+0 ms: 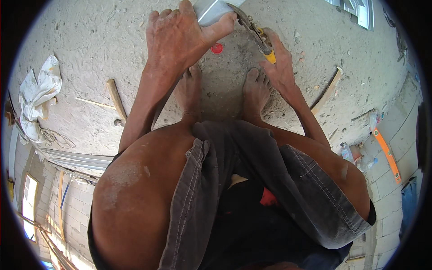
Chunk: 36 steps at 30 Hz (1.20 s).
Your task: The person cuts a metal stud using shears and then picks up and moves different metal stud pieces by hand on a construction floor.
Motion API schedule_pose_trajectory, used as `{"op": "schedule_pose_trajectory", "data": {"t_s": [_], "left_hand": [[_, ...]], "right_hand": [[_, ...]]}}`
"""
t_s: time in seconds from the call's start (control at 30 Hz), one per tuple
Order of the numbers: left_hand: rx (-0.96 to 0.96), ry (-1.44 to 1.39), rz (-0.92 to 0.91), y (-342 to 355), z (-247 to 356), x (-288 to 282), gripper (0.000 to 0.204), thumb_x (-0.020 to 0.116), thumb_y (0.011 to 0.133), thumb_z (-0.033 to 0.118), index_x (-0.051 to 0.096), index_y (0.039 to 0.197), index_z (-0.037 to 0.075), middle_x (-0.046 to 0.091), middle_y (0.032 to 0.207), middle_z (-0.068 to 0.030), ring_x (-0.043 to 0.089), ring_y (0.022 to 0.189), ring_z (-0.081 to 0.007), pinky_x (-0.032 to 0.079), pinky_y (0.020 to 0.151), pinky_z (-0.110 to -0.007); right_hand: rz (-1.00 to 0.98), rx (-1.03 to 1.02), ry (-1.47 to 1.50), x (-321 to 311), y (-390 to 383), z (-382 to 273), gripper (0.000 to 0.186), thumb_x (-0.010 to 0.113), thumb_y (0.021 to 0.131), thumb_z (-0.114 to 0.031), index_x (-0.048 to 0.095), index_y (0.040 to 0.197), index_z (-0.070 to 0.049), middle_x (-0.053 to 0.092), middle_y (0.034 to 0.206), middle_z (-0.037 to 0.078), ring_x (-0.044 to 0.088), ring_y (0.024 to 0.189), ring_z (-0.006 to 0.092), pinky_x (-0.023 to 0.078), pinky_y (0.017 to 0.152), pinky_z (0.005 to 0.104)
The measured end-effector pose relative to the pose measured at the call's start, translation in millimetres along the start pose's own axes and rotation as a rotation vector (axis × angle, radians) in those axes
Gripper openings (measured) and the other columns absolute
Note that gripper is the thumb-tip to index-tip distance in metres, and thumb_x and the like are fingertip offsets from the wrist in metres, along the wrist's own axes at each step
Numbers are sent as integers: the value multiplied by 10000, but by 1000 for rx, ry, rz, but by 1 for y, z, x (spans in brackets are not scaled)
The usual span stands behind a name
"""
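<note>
Evidently to keep it from shifting, one grey metal piece beyond the bare feet was clasped in the grip of the left hand, while the grip of the right hand held one yellow-handled tool, angled to the metal's edge.

Metal piece, smooth, faintly glossy, at left fingers; hand tool, worn metal with plastic grip, in right fingers; ground, rough, matt, dusty, beneath both.

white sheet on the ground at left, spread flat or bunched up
Bunched up: the white sheet lies in a crumpled heap, with folds and creases across it.
</note>
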<state>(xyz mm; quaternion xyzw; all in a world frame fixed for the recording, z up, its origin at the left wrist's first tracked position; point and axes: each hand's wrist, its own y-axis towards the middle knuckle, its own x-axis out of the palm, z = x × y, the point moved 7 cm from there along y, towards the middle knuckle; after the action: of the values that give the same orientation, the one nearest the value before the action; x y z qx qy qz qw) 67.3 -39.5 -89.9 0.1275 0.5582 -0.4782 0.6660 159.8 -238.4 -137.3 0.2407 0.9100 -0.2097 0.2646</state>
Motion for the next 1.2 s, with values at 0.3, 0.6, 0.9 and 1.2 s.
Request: {"op": "schedule_pose_trajectory", "data": {"t_s": [0.3,0.6,0.9,1.2], "left_hand": [[81,12,49,5,5,3,899,472,741,791,612,893,-84,620,660,-220,638,718,-314,447,827,-441],[15,32,21,4,-1,4,909,474,734,789,592,924,-92,621,707,-230,616,746,-332,446,808,-461],[-25,8,13,-3,9,-10,821,575,736,699,573,1008,-76,613,796,-232,586,811,-346,421,837,-476],[-134,-564,-141,-1,-4,9,814,664,659,600,504,1163,-20,594,906,-215,604,838,-283,478,715,-408]], "right_hand": [[-63,29,111,3,8,10,684,593,685,-57,382,1335,-48,511,1253,264,489,1149,453,392,990,458],[-37,-58,75,12,14,19,712,620,647,-65,390,1321,-41,501,1242,249,473,1168,431,388,1006,441],[62,-230,9,9,19,19,680,633,611,-73,448,1263,-19,553,1145,216,520,1058,414,431,936,448],[106,-265,-86,1,10,9,660,645,620,-97,463,1250,-16,577,1113,199,543,1027,400,414,948,457]]}}
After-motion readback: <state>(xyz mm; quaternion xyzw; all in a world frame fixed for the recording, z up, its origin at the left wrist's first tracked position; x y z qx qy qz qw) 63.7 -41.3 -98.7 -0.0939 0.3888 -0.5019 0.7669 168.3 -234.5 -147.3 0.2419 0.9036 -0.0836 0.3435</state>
